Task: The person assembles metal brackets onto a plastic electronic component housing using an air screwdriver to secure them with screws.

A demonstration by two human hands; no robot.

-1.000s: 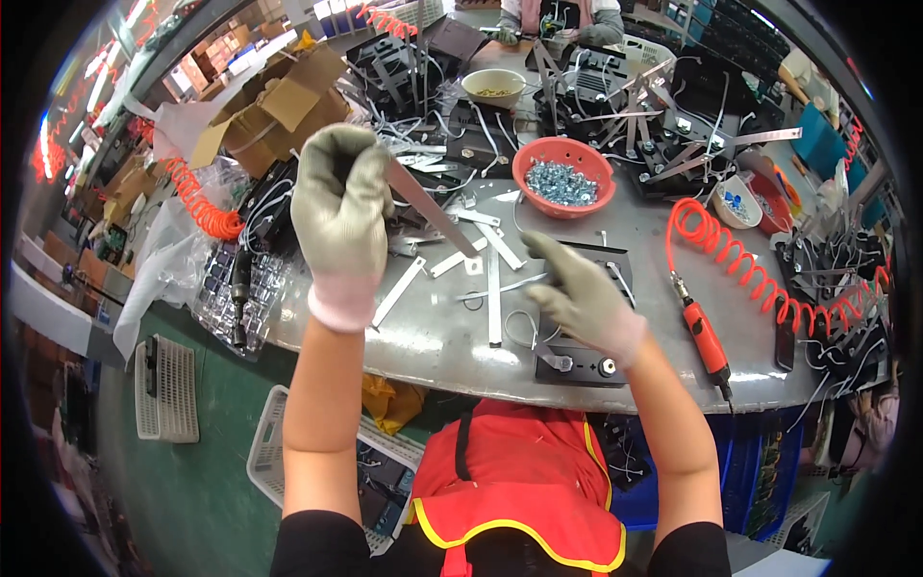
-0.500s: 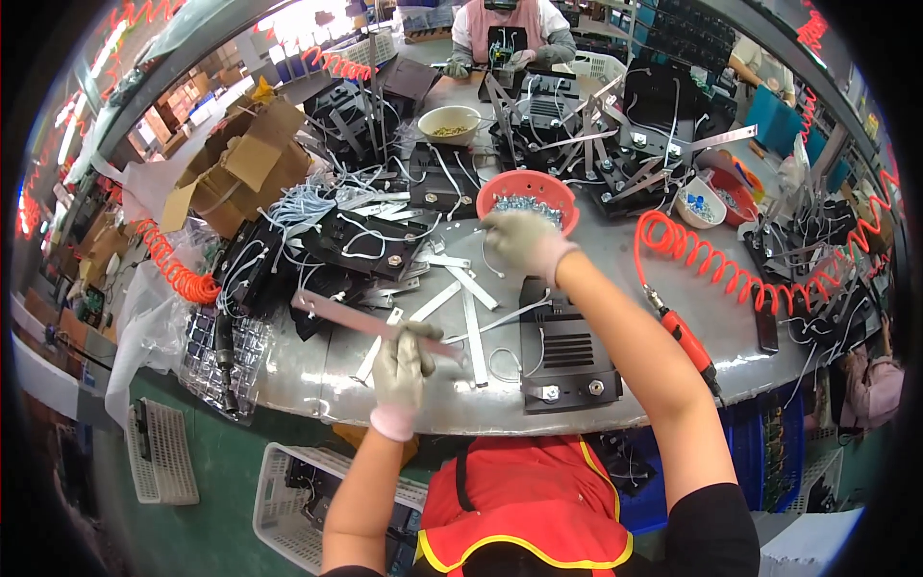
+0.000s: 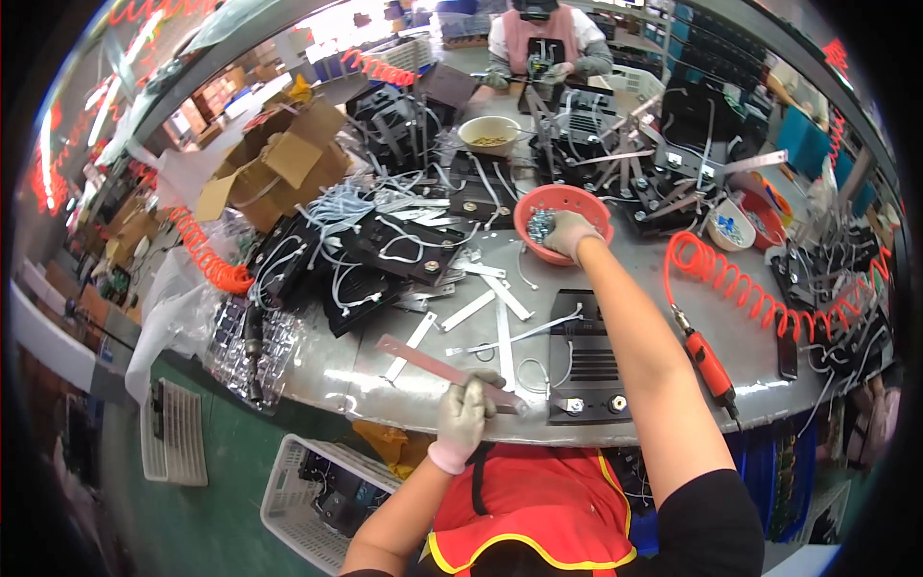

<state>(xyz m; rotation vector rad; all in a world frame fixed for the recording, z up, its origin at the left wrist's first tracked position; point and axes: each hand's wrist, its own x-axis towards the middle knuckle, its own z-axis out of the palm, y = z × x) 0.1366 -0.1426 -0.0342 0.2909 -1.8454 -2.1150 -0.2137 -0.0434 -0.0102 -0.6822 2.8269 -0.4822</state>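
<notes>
The bar (image 3: 423, 361) is in the left hand (image 3: 465, 418), above the front edge of the table (image 3: 322, 389); it slants down from left to right. The gloved fingers of this hand are clamped on the bar, nearer to its right end. The right hand (image 3: 571, 234), also gloved, reaches into the red bowl (image 3: 580, 200), with its fingers at the screws (image 3: 539, 225) — I cannot tell whether they are together on a screw or apart.

Below the bowl, partly behind the right forearm, lies a black panel (image 3: 588, 361) with slots and two nuts at its near end. Left of this panel, several pale strips (image 3: 505, 338) lie crossed on the table. Farther left there is a pile of black panels (image 3: 404, 248) with white cables.

On the right side rests a red driver (image 3: 709, 363), joined to a coiled orange hose (image 3: 735, 276). Behind the red bowl stands a white bowl (image 3: 488, 133) — and across the table a co-worker (image 3: 512, 40) holds a dark part.
</notes>
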